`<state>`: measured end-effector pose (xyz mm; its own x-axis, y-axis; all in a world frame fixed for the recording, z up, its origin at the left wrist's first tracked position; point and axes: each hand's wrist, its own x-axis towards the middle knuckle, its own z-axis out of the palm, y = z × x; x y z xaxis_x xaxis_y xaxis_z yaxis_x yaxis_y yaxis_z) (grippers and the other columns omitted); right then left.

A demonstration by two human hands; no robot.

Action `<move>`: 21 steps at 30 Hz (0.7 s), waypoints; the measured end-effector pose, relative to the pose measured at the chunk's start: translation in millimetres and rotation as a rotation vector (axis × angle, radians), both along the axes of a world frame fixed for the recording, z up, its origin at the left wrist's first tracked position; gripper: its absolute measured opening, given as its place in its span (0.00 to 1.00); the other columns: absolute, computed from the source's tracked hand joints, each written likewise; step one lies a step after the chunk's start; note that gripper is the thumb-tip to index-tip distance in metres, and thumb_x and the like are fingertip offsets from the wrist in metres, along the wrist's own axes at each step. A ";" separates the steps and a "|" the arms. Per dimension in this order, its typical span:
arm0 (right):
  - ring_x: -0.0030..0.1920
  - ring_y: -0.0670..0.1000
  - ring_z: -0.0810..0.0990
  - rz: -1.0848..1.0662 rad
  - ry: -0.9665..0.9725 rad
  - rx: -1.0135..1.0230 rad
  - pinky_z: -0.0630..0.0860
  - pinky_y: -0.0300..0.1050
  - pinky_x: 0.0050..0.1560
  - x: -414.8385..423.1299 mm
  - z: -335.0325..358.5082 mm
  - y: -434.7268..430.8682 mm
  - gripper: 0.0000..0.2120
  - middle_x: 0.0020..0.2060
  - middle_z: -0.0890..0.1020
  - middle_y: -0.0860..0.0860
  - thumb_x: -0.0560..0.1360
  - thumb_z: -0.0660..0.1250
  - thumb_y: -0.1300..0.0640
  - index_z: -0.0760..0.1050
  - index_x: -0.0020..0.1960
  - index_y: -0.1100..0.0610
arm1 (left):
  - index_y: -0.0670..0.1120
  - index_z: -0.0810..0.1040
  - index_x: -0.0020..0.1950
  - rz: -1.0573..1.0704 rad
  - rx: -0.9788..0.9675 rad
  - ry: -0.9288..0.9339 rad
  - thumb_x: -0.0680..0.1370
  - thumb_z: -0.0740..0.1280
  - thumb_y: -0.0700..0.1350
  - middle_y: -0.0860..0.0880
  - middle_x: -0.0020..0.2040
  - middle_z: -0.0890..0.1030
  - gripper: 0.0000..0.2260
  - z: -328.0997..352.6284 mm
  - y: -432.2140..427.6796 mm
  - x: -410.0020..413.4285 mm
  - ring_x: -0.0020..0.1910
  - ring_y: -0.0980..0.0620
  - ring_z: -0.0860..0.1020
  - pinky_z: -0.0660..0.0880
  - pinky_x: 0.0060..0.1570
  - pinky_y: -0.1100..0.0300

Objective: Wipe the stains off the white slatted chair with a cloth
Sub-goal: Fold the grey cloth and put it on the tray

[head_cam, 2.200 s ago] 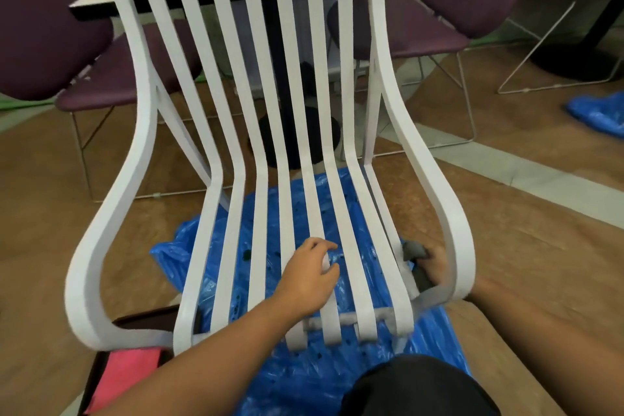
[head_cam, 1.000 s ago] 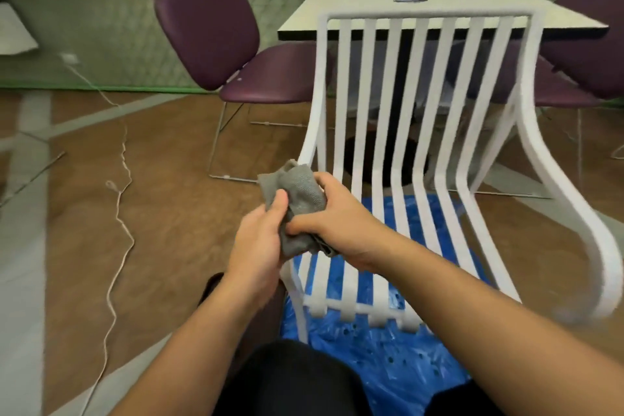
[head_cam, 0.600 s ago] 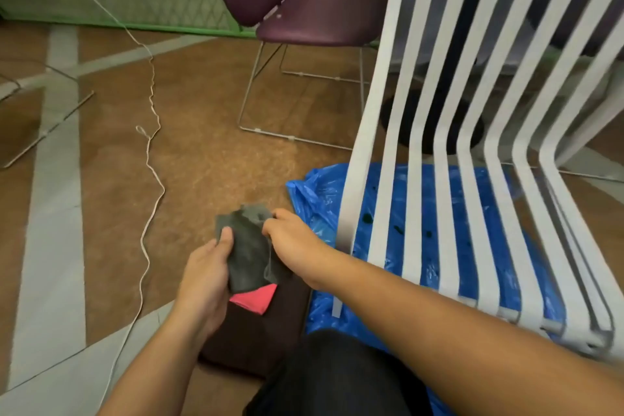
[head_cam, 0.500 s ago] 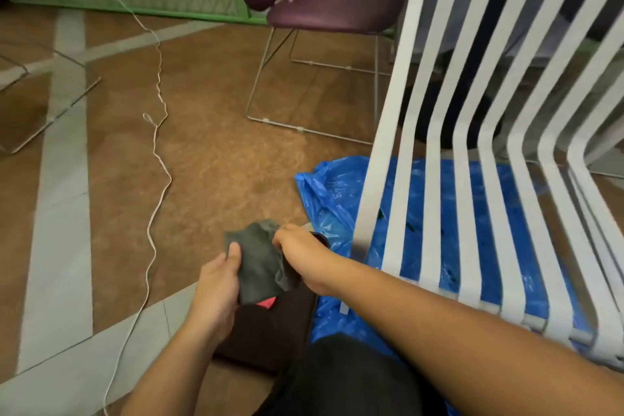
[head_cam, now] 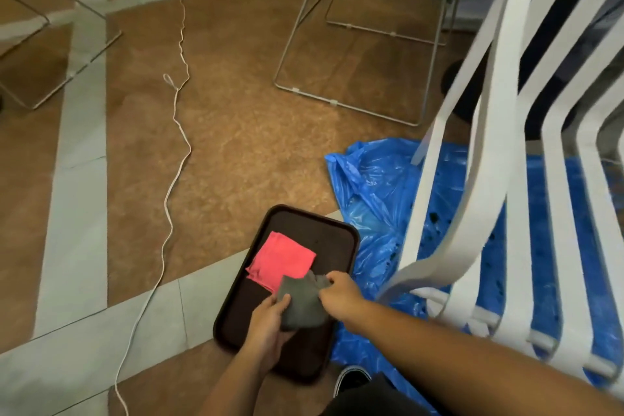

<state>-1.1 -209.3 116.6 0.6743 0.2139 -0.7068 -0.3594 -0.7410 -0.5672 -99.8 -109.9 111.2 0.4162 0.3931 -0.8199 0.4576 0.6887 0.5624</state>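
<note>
Brown tray (head_cam: 341,233) lies on the floor at about six o'clock, a pink rag (head_cam: 280,260) folded on it. Over its near half the left hand (head_cam: 266,324) grips the grey cloth (head_cam: 300,302) from below, thumb on top, while the right hand (head_cam: 341,295) pinches its upper edge, probably to refold it. The chair (head_cam: 506,152) stands at three o'clock on blue plastic (head_cam: 374,186), likely to catch drips.

left hand (head_cam: 268,322) and right hand (head_cam: 339,297) close together, fingers pinched shut, forearms extended
</note>
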 end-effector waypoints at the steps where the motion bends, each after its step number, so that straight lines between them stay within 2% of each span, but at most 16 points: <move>1: 0.49 0.57 0.83 0.018 -0.002 -0.029 0.78 0.48 0.47 -0.4 -9.2 0.1 0.11 0.42 0.84 0.53 0.76 0.64 0.51 0.79 0.43 0.57 | 0.38 0.79 0.62 -0.011 -0.024 0.059 0.82 0.63 0.36 0.42 0.50 0.85 0.10 -7.3 1.7 -2.3 0.47 0.47 0.82 0.78 0.42 0.53; 3: 0.50 0.57 0.83 0.040 0.018 -0.045 0.80 0.49 0.49 -0.5 -21.4 3.9 0.10 0.41 0.82 0.52 0.77 0.65 0.52 0.77 0.39 0.54 | 0.38 0.79 0.61 -0.013 -0.054 0.149 0.82 0.63 0.36 0.41 0.55 0.83 0.09 -21.3 5.5 -5.4 0.49 0.46 0.80 0.76 0.42 0.53; 5: 0.49 0.59 0.83 0.012 0.097 -0.017 0.83 0.55 0.47 0.6 -25.7 12.3 0.10 0.43 0.83 0.56 0.78 0.65 0.54 0.77 0.38 0.53 | 0.38 0.78 0.60 0.011 -0.077 0.176 0.83 0.62 0.36 0.40 0.58 0.81 0.09 -28.6 9.0 -4.5 0.50 0.45 0.79 0.76 0.43 0.52; 7: 0.49 0.57 0.82 -0.069 0.196 0.017 0.83 0.55 0.44 2.4 -18.8 19.5 0.09 0.48 0.82 0.58 0.79 0.64 0.56 0.75 0.40 0.53 | 0.40 0.77 0.61 0.044 -0.087 0.152 0.83 0.61 0.35 0.41 0.56 0.82 0.09 -32.6 12.3 -1.6 0.51 0.45 0.79 0.76 0.45 0.51; 9: 0.48 0.54 0.80 -0.125 0.279 0.065 0.83 0.55 0.46 5.6 -15.9 25.3 0.07 0.48 0.80 0.55 0.76 0.68 0.57 0.72 0.42 0.52 | 0.41 0.77 0.60 0.064 -0.092 0.109 0.83 0.60 0.35 0.40 0.54 0.82 0.08 -37.0 16.4 2.4 0.50 0.45 0.80 0.77 0.47 0.50; 12: 0.48 0.52 0.79 -0.192 0.408 0.144 0.82 0.51 0.45 7.1 -22.0 29.7 0.14 0.47 0.79 0.53 0.72 0.75 0.56 0.69 0.45 0.51 | 0.41 0.76 0.60 0.080 -0.094 0.047 0.83 0.62 0.35 0.37 0.57 0.81 0.08 -42.9 22.4 9.7 0.54 0.41 0.80 0.78 0.50 0.46; 15: 0.49 0.54 0.80 -0.196 0.296 0.058 0.83 0.50 0.40 9.4 -33.4 34.8 0.14 0.51 0.78 0.55 0.70 0.75 0.60 0.71 0.48 0.52 | 0.42 0.75 0.62 0.099 -0.093 0.024 0.82 0.63 0.35 0.37 0.58 0.81 0.09 -47.3 29.0 15.0 0.56 0.40 0.80 0.80 0.48 0.47; 17: 0.49 0.55 0.79 -0.208 0.219 -0.006 0.84 0.54 0.39 14.4 -35.4 37.9 0.14 0.52 0.77 0.55 0.71 0.70 0.63 0.73 0.53 0.53 | 0.42 0.75 0.62 0.108 -0.093 0.050 0.82 0.63 0.35 0.39 0.58 0.81 0.09 -49.3 33.4 16.8 0.53 0.43 0.80 0.78 0.44 0.50; 19: 0.47 0.56 0.79 -0.184 0.138 -0.047 0.84 0.55 0.40 21.7 -37.6 41.9 0.14 0.50 0.77 0.55 0.70 0.68 0.63 0.74 0.55 0.54 | 0.42 0.75 0.65 0.126 -0.096 0.071 0.82 0.63 0.35 0.39 0.60 0.81 0.12 -54.0 38.6 20.0 0.52 0.46 0.80 0.76 0.42 0.52; 21: 0.46 0.57 0.81 -0.153 0.045 -0.052 0.83 0.51 0.44 30.8 -39.7 48.2 0.13 0.48 0.79 0.54 0.68 0.67 0.61 0.76 0.52 0.54 | 0.41 0.75 0.67 0.176 -0.087 0.057 0.82 0.62 0.35 0.39 0.63 0.80 0.14 -59.4 43.5 25.2 0.55 0.45 0.80 0.78 0.40 0.53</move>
<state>29.7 -161.1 76.8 0.6638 0.0731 -0.7443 -0.4947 -0.7035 -0.5103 -74.5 -66.3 51.8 0.2991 0.3826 -0.8742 0.3552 0.8057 0.4741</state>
